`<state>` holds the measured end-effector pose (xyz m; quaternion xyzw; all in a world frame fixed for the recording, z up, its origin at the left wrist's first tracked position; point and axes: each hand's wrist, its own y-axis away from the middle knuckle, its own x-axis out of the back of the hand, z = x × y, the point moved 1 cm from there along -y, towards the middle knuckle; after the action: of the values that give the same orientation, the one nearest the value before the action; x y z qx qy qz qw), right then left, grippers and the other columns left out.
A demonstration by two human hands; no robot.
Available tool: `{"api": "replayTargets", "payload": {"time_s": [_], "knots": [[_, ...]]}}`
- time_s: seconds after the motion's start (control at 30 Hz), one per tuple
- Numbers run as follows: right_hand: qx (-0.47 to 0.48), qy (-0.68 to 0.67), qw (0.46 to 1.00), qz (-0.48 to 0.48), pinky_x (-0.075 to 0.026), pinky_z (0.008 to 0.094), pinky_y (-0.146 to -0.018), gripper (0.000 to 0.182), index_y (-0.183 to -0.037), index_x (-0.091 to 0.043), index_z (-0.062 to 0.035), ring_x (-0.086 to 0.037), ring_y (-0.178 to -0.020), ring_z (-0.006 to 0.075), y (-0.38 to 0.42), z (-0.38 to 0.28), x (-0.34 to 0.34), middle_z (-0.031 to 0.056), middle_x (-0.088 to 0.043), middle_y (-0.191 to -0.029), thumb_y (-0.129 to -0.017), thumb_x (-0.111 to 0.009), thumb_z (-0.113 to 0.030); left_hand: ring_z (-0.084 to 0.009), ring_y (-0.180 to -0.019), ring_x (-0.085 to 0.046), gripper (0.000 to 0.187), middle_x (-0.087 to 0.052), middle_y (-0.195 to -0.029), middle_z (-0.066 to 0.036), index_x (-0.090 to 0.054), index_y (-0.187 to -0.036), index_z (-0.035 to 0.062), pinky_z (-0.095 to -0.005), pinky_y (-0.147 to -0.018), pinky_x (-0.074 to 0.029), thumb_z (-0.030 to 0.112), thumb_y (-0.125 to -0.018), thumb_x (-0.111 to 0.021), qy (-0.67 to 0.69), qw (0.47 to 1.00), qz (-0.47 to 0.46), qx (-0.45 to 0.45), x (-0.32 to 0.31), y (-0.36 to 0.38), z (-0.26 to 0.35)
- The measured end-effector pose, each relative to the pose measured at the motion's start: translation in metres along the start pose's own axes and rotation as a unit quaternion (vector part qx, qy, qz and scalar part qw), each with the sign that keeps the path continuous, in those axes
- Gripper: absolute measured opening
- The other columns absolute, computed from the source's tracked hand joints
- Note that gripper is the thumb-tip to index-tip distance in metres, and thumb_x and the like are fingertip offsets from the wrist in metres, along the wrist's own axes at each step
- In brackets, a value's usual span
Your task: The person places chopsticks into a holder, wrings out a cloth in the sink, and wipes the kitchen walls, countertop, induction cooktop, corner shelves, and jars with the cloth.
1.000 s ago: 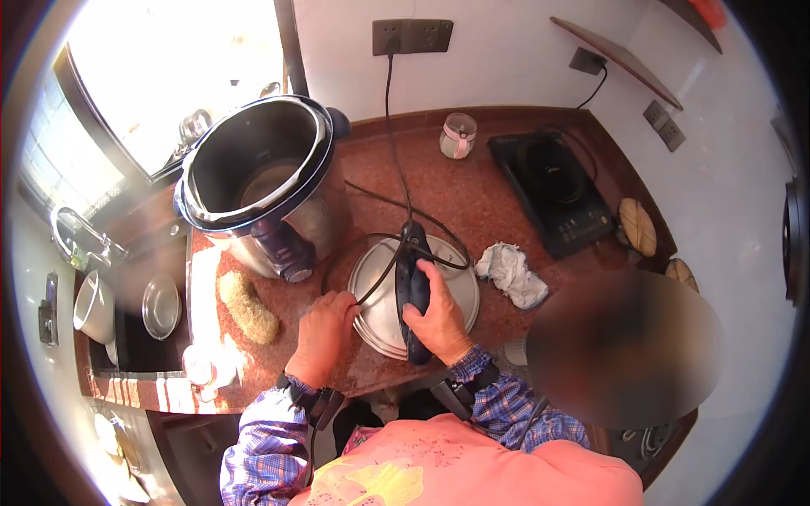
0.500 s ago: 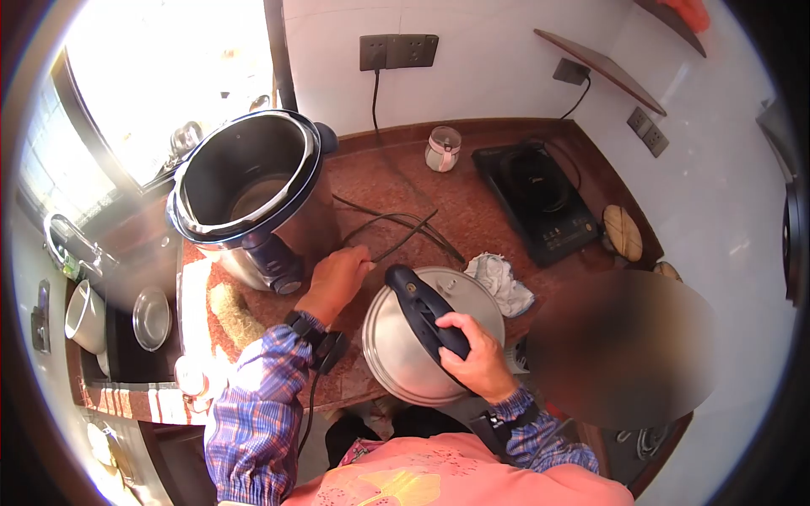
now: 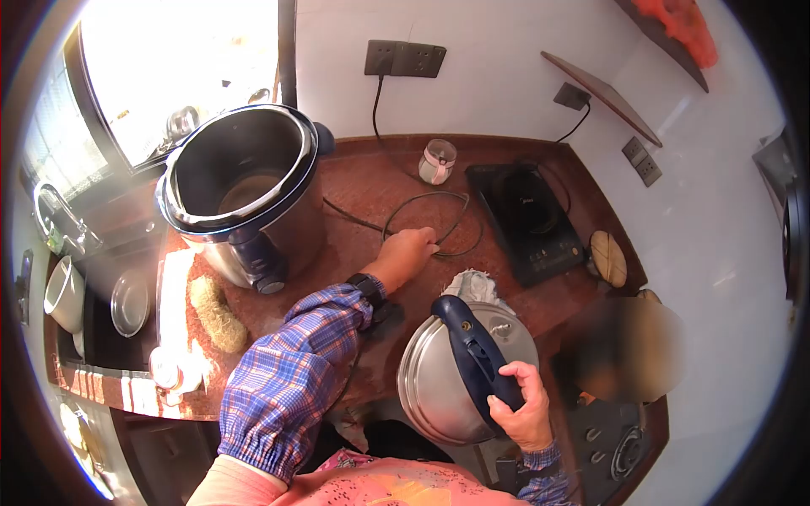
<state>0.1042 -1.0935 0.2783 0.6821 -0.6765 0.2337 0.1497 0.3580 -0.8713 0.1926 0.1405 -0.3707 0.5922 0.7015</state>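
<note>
A silver lid (image 3: 430,379) with a dark blue handle (image 3: 477,358) is at the counter's front edge, tilted slightly. My right hand (image 3: 525,406) grips the lower end of that handle. Further up, my left hand (image 3: 407,260) is closed on a dark power cord (image 3: 354,221), which loops over the red-brown counter beyond the fingers. To the left stands the open pressure cooker (image 3: 278,228), its dark inner pot showing. A crumpled white cloth (image 3: 472,288) lies just beyond the lid, partly hidden by it.
A black induction cooktop (image 3: 527,221) and a small glass jar (image 3: 438,160) sit at the back. A loofah (image 3: 216,314) lies near the sink (image 3: 105,341) at left. A brown oval object (image 3: 607,258) is at right, above a blurred patch and a gas stove (image 3: 620,447).
My left hand has moved right and away from me with the cord, which now forms a wider loop. My right hand and the lid have shifted right and nearer to me.
</note>
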Motion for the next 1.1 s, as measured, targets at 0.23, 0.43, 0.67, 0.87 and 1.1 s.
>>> {"api": "replayTargets", "payload": {"time_s": [0.23,0.43,0.67,0.87,1.1], "knots": [[0.003,-0.025,1.000,-0.006,-0.051,0.0310,-0.083,0.045,-0.113,-0.054,-0.0032,-0.064,-0.092,0.0183,0.010,0.013,-0.008,0.0101,-0.062,-0.104,-0.073,-0.073,-0.001,-0.0394,-0.097,-0.066,0.029,-0.069,-0.099,-0.022,-0.066,-0.114,0.0040,-0.0453,-0.086,-0.053,0.016,-0.088,-0.064,0.033,0.991,-0.109,-0.072,-0.043,-0.027,0.021],[0.018,-0.010,0.999,-0.045,-0.052,0.0337,-0.082,0.043,-0.111,-0.057,-0.0061,-0.066,-0.091,0.0226,-0.001,-0.001,-0.017,0.0104,-0.065,-0.101,-0.072,-0.075,-0.004,-0.0255,-0.097,-0.068,0.030,-0.069,-0.101,-0.014,-0.065,-0.118,0.0025,-0.0359,-0.082,-0.054,0.012,-0.090,-0.067,0.184,0.976,0.030,-0.110,0.065,0.055,0.044],[0.134,-0.006,0.981,-0.140,-0.052,0.0381,-0.081,0.036,-0.110,-0.058,-0.0068,-0.066,-0.090,0.0321,-0.063,-0.025,-0.081,0.0139,-0.065,-0.100,-0.076,-0.070,-0.007,-0.0047,-0.081,-0.054,0.017,-0.061,-0.091,0.002,-0.063,-0.112,0.0033,-0.0201,-0.073,-0.044,0.007,-0.097,-0.057,0.256,0.856,0.447,0.051,0.191,0.188,0.041],[0.178,0.004,0.968,-0.177,-0.053,0.0396,-0.082,0.037,-0.111,-0.056,-0.0083,-0.067,-0.092,0.0347,-0.106,-0.018,-0.130,0.0145,-0.066,-0.101,-0.075,-0.068,-0.008,-0.0119,-0.089,-0.057,0.043,-0.059,-0.100,-0.005,-0.050,-0.130,-0.0016,-0.0256,-0.079,-0.048,0.008,-0.091,-0.065,0.009,0.861,0.502,0.080,0.247,0.232,-0.010],[0.181,0.027,0.967,-0.178,-0.051,0.0352,-0.083,0.039,-0.112,-0.055,-0.0071,-0.066,-0.093,0.0285,-0.124,-0.005,-0.145,0.0125,-0.064,-0.101,-0.075,-0.068,-0.008,-0.0287,-0.130,-0.045,0.076,-0.042,-0.144,-0.024,-0.033,-0.146,-0.0057,-0.0391,-0.110,-0.035,0.032,-0.089,-0.068,-0.045,0.891,0.448,0.056,0.288,0.224,-0.120]]}}
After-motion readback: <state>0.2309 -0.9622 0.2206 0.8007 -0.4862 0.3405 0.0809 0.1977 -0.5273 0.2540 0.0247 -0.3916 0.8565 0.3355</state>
